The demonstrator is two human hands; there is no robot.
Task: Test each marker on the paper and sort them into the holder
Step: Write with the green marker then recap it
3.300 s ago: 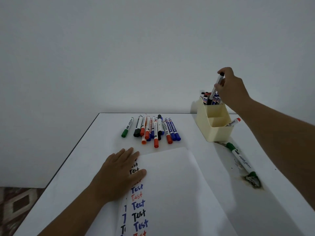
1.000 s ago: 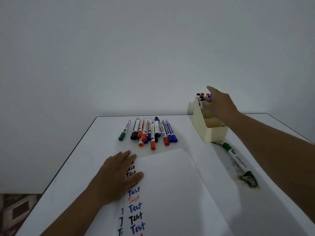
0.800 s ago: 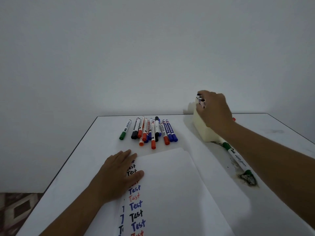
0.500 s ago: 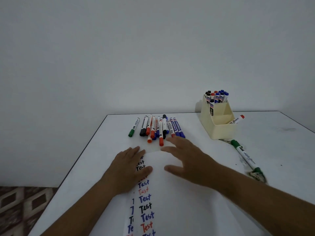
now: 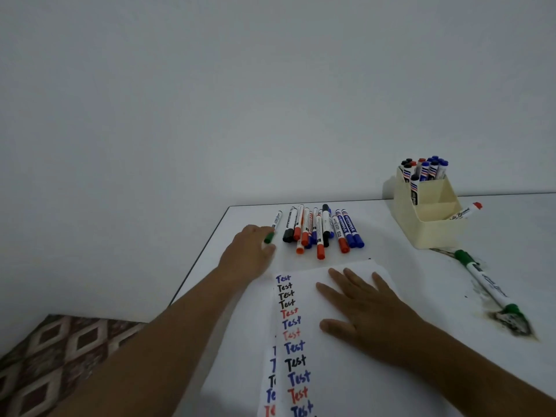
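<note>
My left hand (image 5: 248, 251) reaches to the far left of the marker row and pinches the green cap of a white green marker (image 5: 276, 221), which still lies on the table. My right hand (image 5: 365, 308) lies flat with spread fingers on the white paper (image 5: 340, 386), beside a column of "Test" words in black, red and blue. Several loose black, red and blue markers (image 5: 323, 231) lie side by side above the paper. The cream holder (image 5: 433, 227) at the far right has several markers standing in its back compartment.
A red-capped marker (image 5: 464, 211) leans behind the holder's right side. A long green marker (image 5: 487, 285) lies right of the paper, its tip in a dark stain (image 5: 511, 322). The table's left edge runs close to my left hand; patterned floor (image 5: 51, 356) shows below.
My right hand left the holder after dropping a marker in and came down onto the paper. My left hand left the paper and moved up-left to the green marker.
</note>
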